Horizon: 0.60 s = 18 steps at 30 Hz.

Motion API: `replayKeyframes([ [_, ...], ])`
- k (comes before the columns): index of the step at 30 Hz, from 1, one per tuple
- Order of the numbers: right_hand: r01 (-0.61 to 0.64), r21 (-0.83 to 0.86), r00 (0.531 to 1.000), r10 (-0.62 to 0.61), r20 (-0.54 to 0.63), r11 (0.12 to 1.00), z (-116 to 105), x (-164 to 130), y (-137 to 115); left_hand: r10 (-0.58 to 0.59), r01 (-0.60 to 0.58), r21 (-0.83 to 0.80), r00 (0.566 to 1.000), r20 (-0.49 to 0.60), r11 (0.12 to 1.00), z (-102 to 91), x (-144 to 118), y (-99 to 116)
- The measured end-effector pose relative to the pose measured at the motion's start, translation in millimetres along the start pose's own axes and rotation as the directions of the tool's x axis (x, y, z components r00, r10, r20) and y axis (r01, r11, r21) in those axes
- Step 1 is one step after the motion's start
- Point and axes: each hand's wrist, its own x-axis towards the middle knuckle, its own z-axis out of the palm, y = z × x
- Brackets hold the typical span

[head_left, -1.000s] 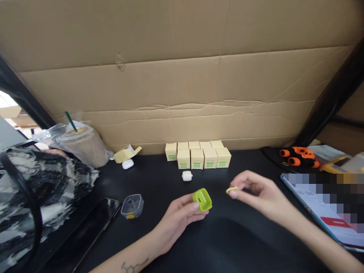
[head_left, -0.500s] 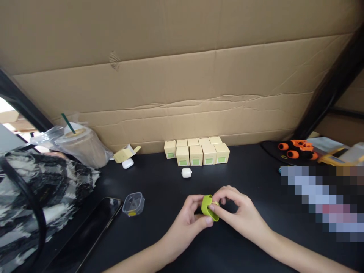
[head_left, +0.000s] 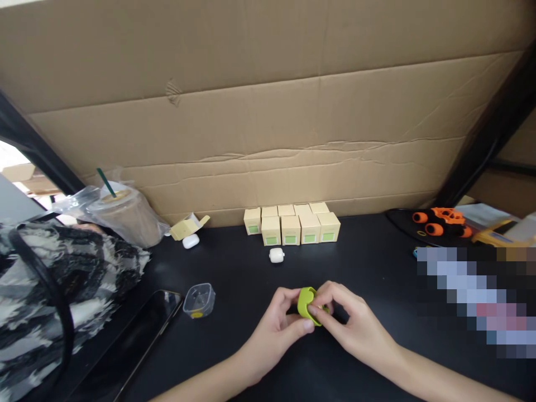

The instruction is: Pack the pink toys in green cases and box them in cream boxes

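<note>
Between my hands, low in the middle of the view, is a small lime-green case cover (head_left: 306,300), hollow and rounded, apparently for earbuds. My left hand (head_left: 277,322) grips its left side, thumb along the lower edge and fingers behind. Thumb and bent fingers of my right hand (head_left: 349,312) pinch at its right side, the tips reaching into the opening. Those fingers hide part of the cover and whatever lies inside. Beyond the hands, a white earbud case (head_left: 277,255) rests on the black table (head_left: 238,268).
Several small cream boxes (head_left: 291,229) stand in rows near the cardboard wall (head_left: 268,123). To the left are a clear plastic tub (head_left: 200,301), a phone (head_left: 134,340), another white case (head_left: 191,241), an opened box (head_left: 188,226) and a bagged drink cup (head_left: 128,215). An orange toy car (head_left: 444,221) is far right.
My right fingers have moved slightly further over the green case cover's opening. The left hand keeps its grip. The whole view has shifted a little.
</note>
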Motion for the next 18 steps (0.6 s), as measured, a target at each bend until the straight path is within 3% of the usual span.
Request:
replayKeyframes([
  [4, -0.02, -0.058, 0.999, 0.022, 0.045, 0.998, 0.4, -0.6, 0.6, -0.01, 0.01, -0.018, 1.0, -0.016, 1.0, 1.0, 0.5, 1.2],
  [11, 0.055, -0.211, 0.995, -0.036, 0.092, 0.976, -1.7, 1.6, 2.3, -0.011, 0.011, -0.008, 0.999, -0.051, 1.0, 1.4, 0.5, 0.2],
  [18, 0.072, -0.2, 0.994, -0.054, 0.094, 0.977, -5.2, 5.1, 2.3, -0.025, 0.023, -0.019, 0.992, -0.127, 1.0, 3.0, 3.0, 2.2],
])
